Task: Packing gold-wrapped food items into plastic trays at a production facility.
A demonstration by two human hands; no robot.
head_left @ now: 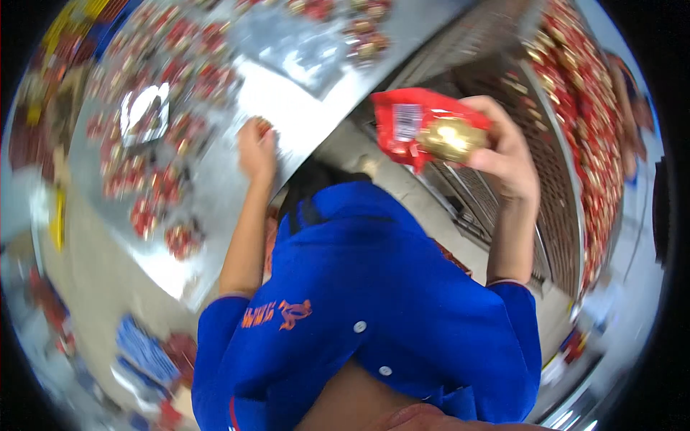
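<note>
Red and gold packet (424, 131) in the right hand (509, 158), lying sideways in the air

So I'm standing here watching, and the packet's up over the gap between the shiny metal table (280, 108) and the big metal bin (553, 208) on the person's right. It isn't touching either one. The right hand is clamped on one end of it, thumb on the near side and the fingers around the top and back.

Its long axis runs pretty much left to right, dipping a bit toward the hand. The flat red end, with a barcode label (407, 122) on it, points left toward the table. The fat shiny gold part sits at the other end, right by the thumb.

Left hand (256, 151) is over the table near its edge, fingers curled in together. There's a reddish-brown bit at the fingertips, but it's too blurry for me to tell whether anything's being gripped.

Loads of small red and gold packs (183, 241) are scattered over the left part of the table, with a greyish plastic sheet (291, 50) toward the far side. More red and gold packs are heaped along the bin's far right side. Person's in a blue shirt (388, 280), white buttons, orange print.
</note>
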